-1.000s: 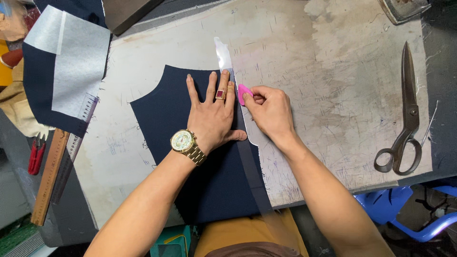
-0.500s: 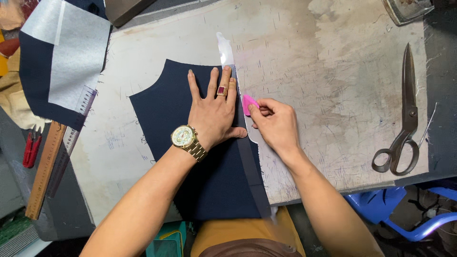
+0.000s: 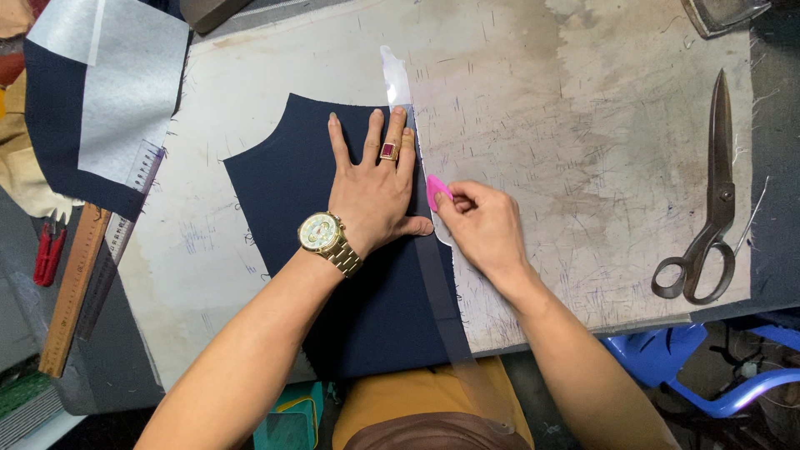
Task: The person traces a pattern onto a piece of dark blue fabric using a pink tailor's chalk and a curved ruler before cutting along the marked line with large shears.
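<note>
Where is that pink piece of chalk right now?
The pink chalk is pinched in the right hand, near the middle of the head view, against the clear ruler along the right edge of the navy cloth, just right of the left hand.

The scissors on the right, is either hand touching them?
No. The scissors lie alone on the table, while the left hand presses navy cloth and the right hand pinches pink chalk.

chalk [image 3: 437,190] mostly hidden, iron [image 3: 725,14] cut off
</note>
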